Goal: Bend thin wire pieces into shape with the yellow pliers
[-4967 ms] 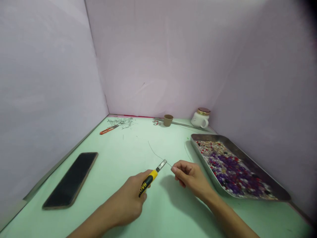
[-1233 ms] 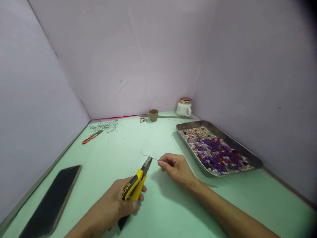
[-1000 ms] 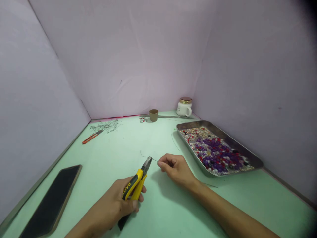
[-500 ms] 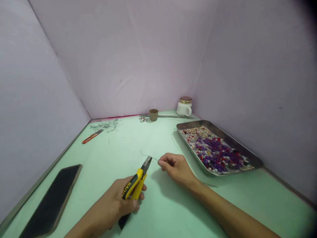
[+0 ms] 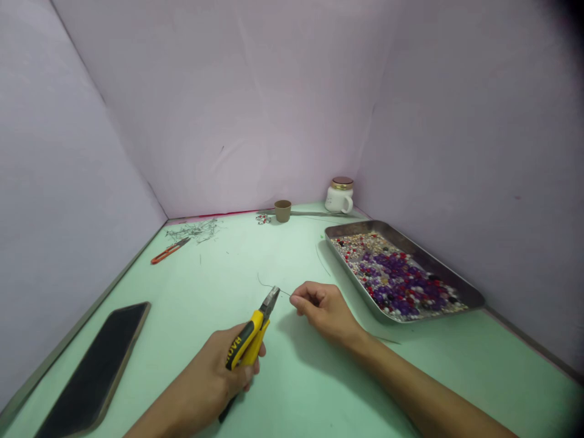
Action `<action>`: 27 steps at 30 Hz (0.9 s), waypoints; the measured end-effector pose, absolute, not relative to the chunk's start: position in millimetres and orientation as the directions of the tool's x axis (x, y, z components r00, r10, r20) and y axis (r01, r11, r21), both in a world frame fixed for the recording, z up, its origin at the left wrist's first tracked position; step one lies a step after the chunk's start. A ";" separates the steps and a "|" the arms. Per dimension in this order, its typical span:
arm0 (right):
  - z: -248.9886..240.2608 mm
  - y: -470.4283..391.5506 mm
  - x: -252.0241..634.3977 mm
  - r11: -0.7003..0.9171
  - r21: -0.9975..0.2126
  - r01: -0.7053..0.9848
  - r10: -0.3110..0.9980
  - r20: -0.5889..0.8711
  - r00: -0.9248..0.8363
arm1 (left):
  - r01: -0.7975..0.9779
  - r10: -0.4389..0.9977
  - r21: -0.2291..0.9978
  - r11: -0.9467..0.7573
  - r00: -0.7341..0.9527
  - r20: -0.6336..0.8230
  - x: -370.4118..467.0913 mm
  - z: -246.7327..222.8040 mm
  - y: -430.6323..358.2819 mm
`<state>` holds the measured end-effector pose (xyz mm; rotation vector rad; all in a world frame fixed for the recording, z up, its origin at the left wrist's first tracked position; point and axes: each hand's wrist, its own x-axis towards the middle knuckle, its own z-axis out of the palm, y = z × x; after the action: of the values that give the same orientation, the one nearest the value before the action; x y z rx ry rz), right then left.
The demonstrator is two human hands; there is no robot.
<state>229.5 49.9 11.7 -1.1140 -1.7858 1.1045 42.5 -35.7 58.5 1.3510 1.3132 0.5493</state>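
The pliers [image 5: 250, 342] in my left hand [image 5: 218, 371] have dull grey metal at the head and yellow-and-black grips that look like plastic, and my right hand [image 5: 326, 310] pinches a thin, dark wire [image 5: 265, 285] that looks like metal. Beside my right arm, the tray [image 5: 438, 261] is grey metal, its inner wall dull and stained, and the purple beads [image 5: 395, 271] in it look glossy. My phone [image 5: 98, 365] has a smooth, dark glassy face. The lidded mug [image 5: 338, 199] looks like smooth white ceramic, with a shiny gold-coloured band.
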 end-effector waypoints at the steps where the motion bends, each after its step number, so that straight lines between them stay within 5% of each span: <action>1: 11.9 49.5 229.2 0.240 -0.928 0.286 0.930 0.136 -0.342 | 0.429 0.902 0.875 0.222 0.249 -0.352 44.4 60.6 -36.3; 7: 12.4 47.7 226.7 0.162 -0.941 0.298 0.942 0.057 -0.331 | 0.644 0.987 0.765 0.008 0.119 -0.111 46.0 38.4 -40.9; 13: 15.1 47.8 226.4 0.091 -0.955 0.283 0.945 -0.008 -0.328 | 0.836 1.000 0.548 -0.020 0.022 0.003 44.7 13.0 -41.9; 16: 17.3 50.0 227.4 0.062 -0.966 0.251 0.942 -0.027 -0.335 | 0.700 0.990 0.714 -0.019 0.114 -0.084 45.4 34.9 -41.6; 19: 19.4 51.8 228.7 0.042 -0.986 0.161 0.927 -0.022 -0.374 | 0.461 0.912 0.872 0.165 0.265 -0.312 42.9 60.9 -41.8; 23: 21.7 51.2 230.6 0.053 -0.997 0.060 0.908 0.023 -0.418 | 0.163 0.826 0.957 0.242 0.483 -0.291 39.1 75.9 -41.1; 27: 22.2 51.1 230.8 0.059 -0.994 0.096 0.919 0.016 -0.395 | 0.327 0.877 0.931 0.160 0.386 -0.286 39.9 71.8 -40.4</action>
<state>230.8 51.1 22.2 -1.0396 -1.6032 1.4186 39.9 -40.4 71.8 1.4110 1.1706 0.5601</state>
